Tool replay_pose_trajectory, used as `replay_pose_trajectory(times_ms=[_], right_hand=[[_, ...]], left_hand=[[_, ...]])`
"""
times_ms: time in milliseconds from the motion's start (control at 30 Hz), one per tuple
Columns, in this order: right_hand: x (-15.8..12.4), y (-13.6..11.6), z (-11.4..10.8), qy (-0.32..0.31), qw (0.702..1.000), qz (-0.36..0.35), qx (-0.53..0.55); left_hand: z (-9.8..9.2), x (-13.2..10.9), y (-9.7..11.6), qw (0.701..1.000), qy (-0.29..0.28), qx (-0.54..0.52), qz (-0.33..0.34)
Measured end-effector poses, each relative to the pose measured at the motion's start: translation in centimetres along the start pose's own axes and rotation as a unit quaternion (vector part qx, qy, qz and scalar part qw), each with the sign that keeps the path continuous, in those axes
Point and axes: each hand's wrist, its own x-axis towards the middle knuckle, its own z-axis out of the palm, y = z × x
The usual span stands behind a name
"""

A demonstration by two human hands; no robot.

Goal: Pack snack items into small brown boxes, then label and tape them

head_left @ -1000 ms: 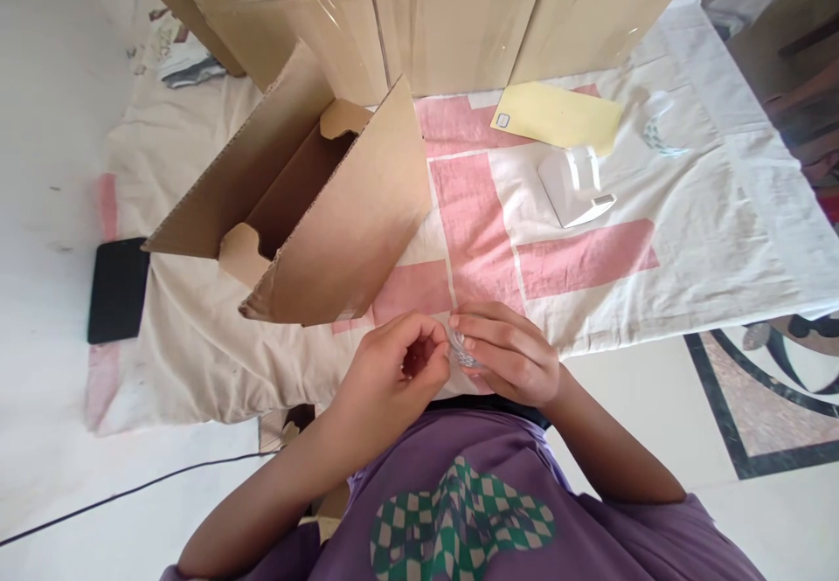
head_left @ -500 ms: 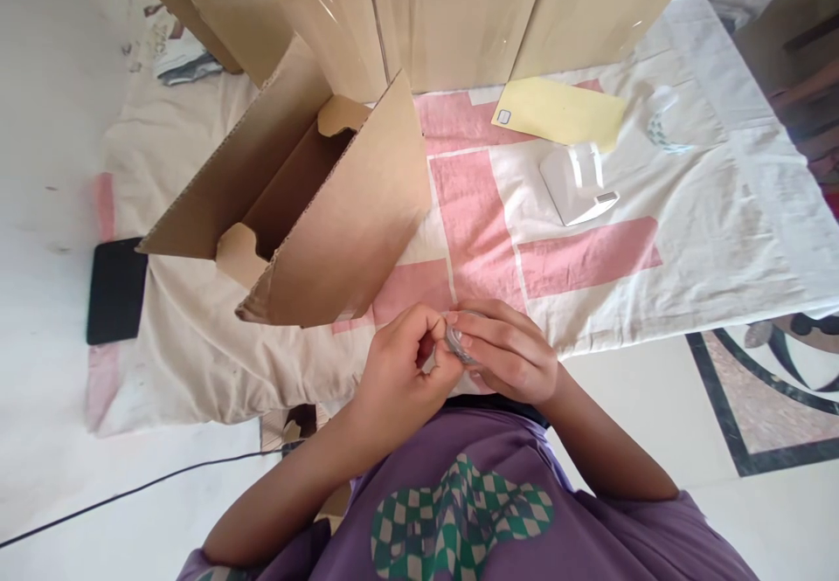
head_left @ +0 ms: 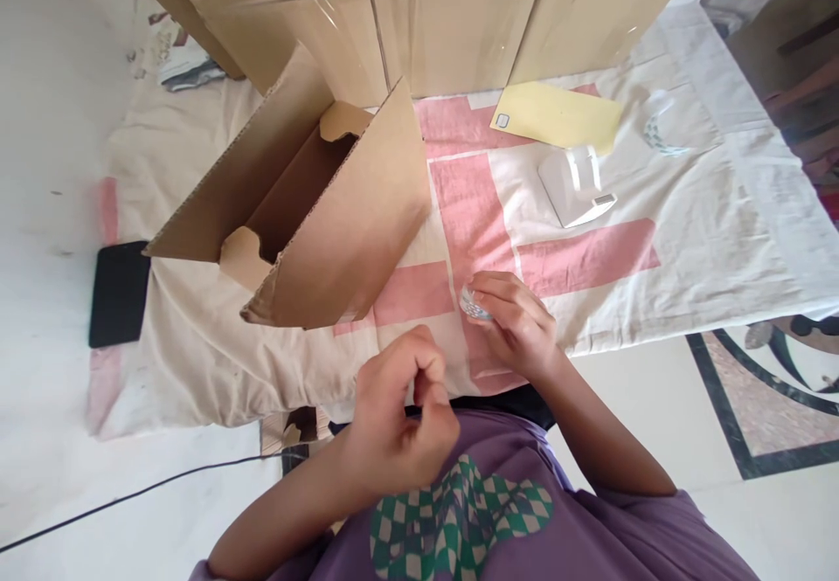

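My right hand point(head_left: 515, 323) is closed on a small clear round container point(head_left: 473, 304) with a patterned inside, held just above the pink and white cloth point(head_left: 590, 249). My left hand point(head_left: 403, 415) hovers nearer my body, over my purple shirt, fingers curled with thumb and forefinger pinched; what they hold, if anything, I cannot make out. An open cardboard box point(head_left: 308, 205) lies tilted on the cloth to the left of both hands.
Tall cardboard boxes point(head_left: 426, 13) wrapped in clear film stand at the back. A yellow card point(head_left: 557, 115) and a white flat device point(head_left: 575, 188) lie on the cloth at right. A black phone point(head_left: 118, 293) rests at the left edge. A cable point(head_left: 131, 494) crosses the floor.
The hands were together at the small container. My left hand has drawn back toward my body; my right hand has moved forward over the cloth with the container.
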Motion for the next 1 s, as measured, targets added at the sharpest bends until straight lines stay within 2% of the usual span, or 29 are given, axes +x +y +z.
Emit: replay_pose_trajectory(times_ms=[133, 300, 600, 767, 900, 1000], right_hand=[[0.1, -0.3, 0.4, -0.005, 0.999, -0.022, 0.037], [0.2, -0.7, 0.4, -0.022, 0.998, -0.049, 0.034], [0.2, -0.9, -0.3, -0.037, 0.996, -0.076, 0.027], [0.3, -1.0, -0.6, -0.047, 0.995, -0.079, 0.034], [0.3, -1.1, -0.8, -0.050, 0.993, -0.089, 0.051], [0.2, -1.2, -0.8, -0.057, 0.993, -0.093, 0.053]], left_hand=[[0.2, 0.4, -1.2, 0.997, 0.048, 0.024, -0.062], [0.1, 1.4, -1.8, 0.993, 0.058, 0.012, -0.100], [-0.3, 1.6, -1.1, 0.994, 0.022, 0.076, -0.075], [-0.5, 1.9, -1.0, 0.992, -0.017, 0.125, -0.021], [-0.5, 2.2, -1.2, 0.991, -0.050, 0.121, -0.006], [-0.2, 2.2, -1.4, 0.992, -0.046, 0.118, 0.004]])
